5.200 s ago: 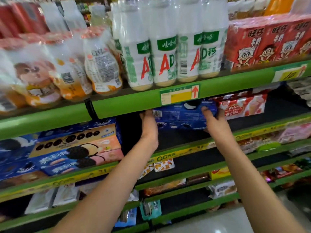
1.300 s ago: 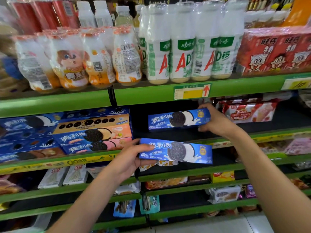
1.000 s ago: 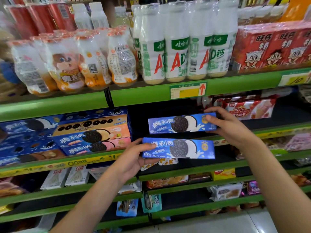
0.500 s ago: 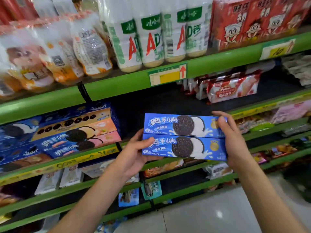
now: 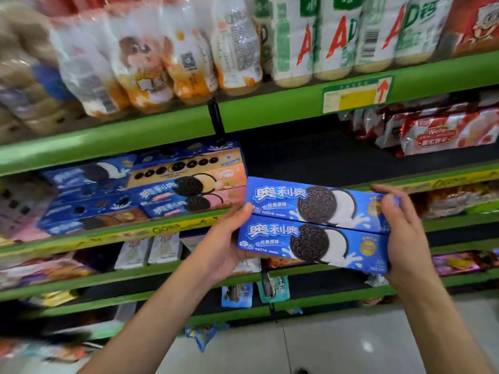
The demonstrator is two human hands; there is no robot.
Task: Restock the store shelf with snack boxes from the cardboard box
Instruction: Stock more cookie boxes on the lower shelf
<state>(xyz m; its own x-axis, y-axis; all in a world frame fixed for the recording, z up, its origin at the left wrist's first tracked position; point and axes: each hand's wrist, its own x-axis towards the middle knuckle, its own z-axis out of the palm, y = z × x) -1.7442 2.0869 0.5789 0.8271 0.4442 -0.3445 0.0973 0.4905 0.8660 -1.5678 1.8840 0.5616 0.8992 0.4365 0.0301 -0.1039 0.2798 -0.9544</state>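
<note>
**A:** where are the boxes rn?

**B:** two blue cookie boxes, upper box (image 5: pixel 318 203) stacked on lower box (image 5: pixel 313 245), touching — held in front of the green shelf (image 5: pixel 297 114), not on it.

**A:** grip?

**B:** left hand (image 5: pixel 224 247) curled round the left ends, right hand (image 5: pixel 399 228) clamped on the right ends w/ thumb on front. More cookie boxes (image 5: pixel 162 190) sit on the shelf to the left, wafer packs (image 5: pixel 437 130) at right.

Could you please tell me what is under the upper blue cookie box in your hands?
A second, matching blue box lies directly under the upper box. What is beneath that lower box is hidden.
</note>
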